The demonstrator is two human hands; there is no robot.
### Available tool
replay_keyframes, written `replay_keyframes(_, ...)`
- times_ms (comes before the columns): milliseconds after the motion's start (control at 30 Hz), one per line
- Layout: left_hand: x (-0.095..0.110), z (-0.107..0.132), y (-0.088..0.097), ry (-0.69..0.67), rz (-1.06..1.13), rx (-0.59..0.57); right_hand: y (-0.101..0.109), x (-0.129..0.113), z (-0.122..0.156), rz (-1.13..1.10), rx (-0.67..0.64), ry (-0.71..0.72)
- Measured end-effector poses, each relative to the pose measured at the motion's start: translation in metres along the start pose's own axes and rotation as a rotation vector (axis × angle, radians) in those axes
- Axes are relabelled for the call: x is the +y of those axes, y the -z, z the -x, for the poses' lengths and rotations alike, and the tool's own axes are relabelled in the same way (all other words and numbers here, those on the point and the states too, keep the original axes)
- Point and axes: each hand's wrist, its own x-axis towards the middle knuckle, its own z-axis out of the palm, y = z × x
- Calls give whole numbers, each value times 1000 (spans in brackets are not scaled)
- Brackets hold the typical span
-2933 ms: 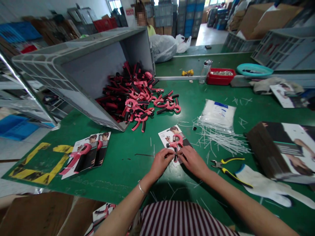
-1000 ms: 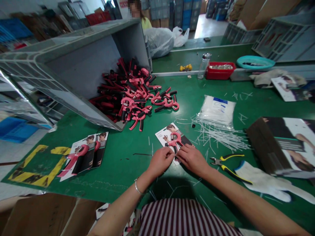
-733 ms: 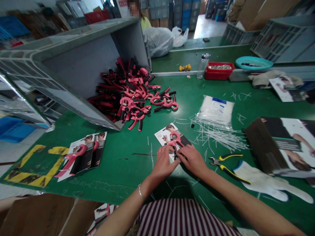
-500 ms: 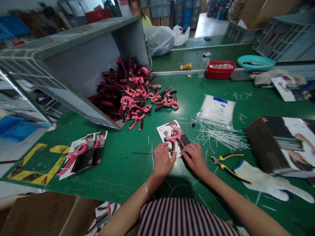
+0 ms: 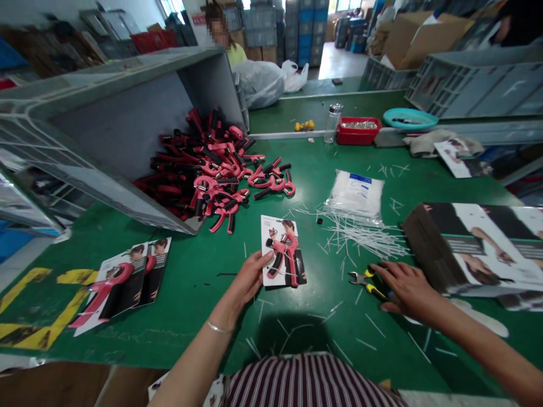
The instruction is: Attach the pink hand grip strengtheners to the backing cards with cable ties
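My left hand pinches the left edge of a printed card, thumb on top. Across the card's front lies a pink and black hand grip strengthener, with a thin white tie over its handles. My right hand is spread over the yellow and black handles of diagonal cutters, fingers apart; the cutters lie on the table, jaws pointing left. Part of a white glove shows beneath my right forearm. Loose white cable ties lie beyond the cutters.
On the left, a tipped grey crate spills several hand grips. Carded grips lie nearer me. A bag of cable ties, a stack of cards, a red bin and a glass bottle stand around. Across the table is another person.
My right hand has left the card and moved right onto the cutters. My left hand has shifted to the card's left edge, and the card is turned straighter. The view has shifted.
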Motion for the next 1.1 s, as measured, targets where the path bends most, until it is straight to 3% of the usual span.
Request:
replay_keyframes(67, -6, -8, -12, -2, -6, -53, 5, 2, -6, -10, -25, 57)
replay_keyframes(133, -13, -13, -21, -65, -54, -9, 17, -2, -17, -80, -29, 78)
replay_keyframes(300, -21, -15, -25, -160, -114, 86, 42, -25, -41, -596, -127, -35)
replay_keyframes(367, -21, -13, -24, -193, -118, 132, 47, -42, -50, -707, -134, -27)
replay_keyframes(533, -10, -3, -27, -160, -30, 145, 60, -87, -72, -316, 125, 176)
replay_keyframes(733, 1, 12, -31, -50, 20, 110, 66, -105, -81, -153, 208, 285)
replay_keyframes(867, -2, 13, -30, -50, 21, 80, 64, -108, -83, -172, 191, 278)
replay_keyframes(1100, -3, 10, -33, -21, -31, 70, 53, -111, -81, -280, 6, 243)
